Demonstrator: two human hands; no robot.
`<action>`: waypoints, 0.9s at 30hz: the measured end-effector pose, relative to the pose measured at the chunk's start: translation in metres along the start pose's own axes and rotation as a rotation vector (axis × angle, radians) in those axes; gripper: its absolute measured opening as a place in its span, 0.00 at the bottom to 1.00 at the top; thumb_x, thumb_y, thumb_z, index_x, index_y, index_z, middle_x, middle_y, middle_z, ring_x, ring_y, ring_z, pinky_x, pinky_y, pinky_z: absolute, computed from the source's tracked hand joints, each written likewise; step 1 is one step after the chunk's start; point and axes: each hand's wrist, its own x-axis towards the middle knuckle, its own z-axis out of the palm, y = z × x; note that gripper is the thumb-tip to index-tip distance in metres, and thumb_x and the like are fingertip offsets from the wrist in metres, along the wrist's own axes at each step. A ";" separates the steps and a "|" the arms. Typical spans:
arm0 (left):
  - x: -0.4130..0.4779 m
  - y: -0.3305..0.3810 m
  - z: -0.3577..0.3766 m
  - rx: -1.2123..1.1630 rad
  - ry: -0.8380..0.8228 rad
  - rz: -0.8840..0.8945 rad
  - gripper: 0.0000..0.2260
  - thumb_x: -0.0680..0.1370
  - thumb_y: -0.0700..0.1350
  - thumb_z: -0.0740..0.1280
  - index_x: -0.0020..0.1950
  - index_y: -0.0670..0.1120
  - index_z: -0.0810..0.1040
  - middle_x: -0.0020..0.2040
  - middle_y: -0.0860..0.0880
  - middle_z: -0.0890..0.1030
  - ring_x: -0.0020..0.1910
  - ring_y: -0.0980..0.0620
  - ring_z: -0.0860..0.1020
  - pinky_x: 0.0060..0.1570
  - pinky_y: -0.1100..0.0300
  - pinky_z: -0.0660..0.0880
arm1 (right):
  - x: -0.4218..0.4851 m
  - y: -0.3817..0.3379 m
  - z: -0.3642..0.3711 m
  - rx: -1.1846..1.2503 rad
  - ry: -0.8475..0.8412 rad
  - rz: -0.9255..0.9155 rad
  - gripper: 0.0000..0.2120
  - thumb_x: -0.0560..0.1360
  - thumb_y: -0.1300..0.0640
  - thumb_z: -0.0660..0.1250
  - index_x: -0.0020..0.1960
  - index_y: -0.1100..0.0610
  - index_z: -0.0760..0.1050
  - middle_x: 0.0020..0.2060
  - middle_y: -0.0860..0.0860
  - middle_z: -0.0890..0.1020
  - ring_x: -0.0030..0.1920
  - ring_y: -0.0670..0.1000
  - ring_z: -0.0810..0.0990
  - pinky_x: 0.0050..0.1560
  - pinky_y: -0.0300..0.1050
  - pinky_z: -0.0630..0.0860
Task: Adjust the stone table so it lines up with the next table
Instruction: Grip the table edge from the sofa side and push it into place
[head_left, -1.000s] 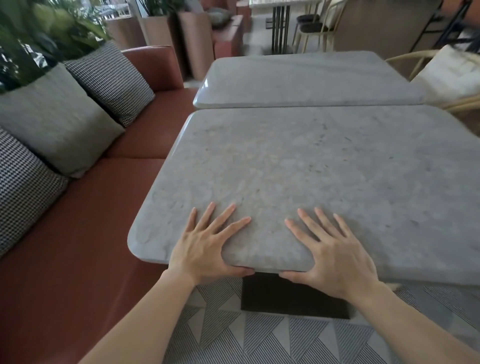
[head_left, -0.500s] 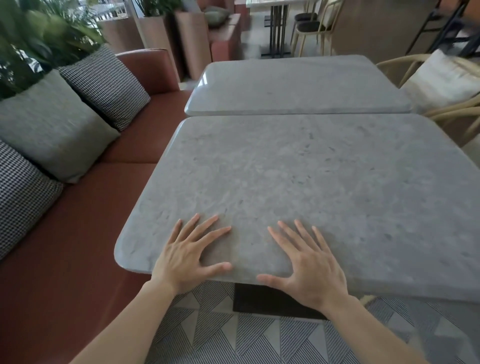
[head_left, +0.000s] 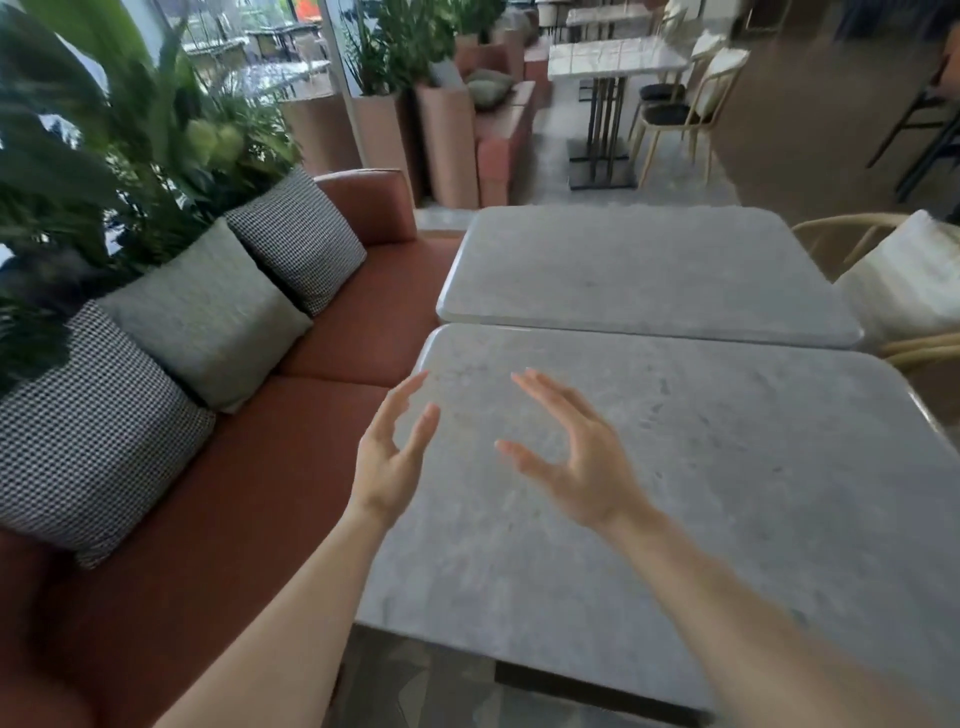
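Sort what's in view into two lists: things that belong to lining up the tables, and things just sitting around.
Part of the job: near stone table; next stone table; left hand, open above the near table; right hand, open too.

Just around: red sofa; checked cushions; grey-green cushion; plants; wicker chair.

Single head-worn wide-angle view, looking forward and down from the near edge of the stone counter (head_left: 727, 493). It sits close above both raised hands, left (head_left: 387, 457) and right (head_left: 576, 467). The sofa (head_left: 291, 467) lies left; no second view overlaps.
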 end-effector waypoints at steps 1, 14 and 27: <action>0.011 -0.001 -0.008 -0.013 0.016 0.000 0.23 0.75 0.68 0.66 0.70 0.69 0.76 0.72 0.60 0.80 0.75 0.48 0.76 0.76 0.46 0.73 | 0.015 -0.007 0.006 -0.011 -0.025 -0.004 0.39 0.72 0.28 0.66 0.80 0.43 0.70 0.75 0.38 0.70 0.82 0.46 0.70 0.83 0.43 0.63; 0.145 -0.071 -0.012 -0.085 0.020 -0.181 0.30 0.73 0.70 0.67 0.75 0.67 0.73 0.75 0.53 0.78 0.74 0.47 0.79 0.75 0.42 0.76 | 0.184 0.028 0.087 -0.079 -0.096 -0.010 0.29 0.79 0.52 0.78 0.78 0.54 0.75 0.77 0.51 0.77 0.79 0.52 0.74 0.81 0.43 0.65; 0.270 -0.232 0.030 0.026 -0.099 -0.371 0.21 0.86 0.55 0.66 0.79 0.65 0.70 0.77 0.59 0.77 0.75 0.62 0.74 0.79 0.55 0.70 | 0.329 0.157 0.213 -0.291 -0.391 -0.046 0.19 0.87 0.54 0.66 0.76 0.57 0.77 0.78 0.54 0.77 0.82 0.58 0.72 0.85 0.53 0.62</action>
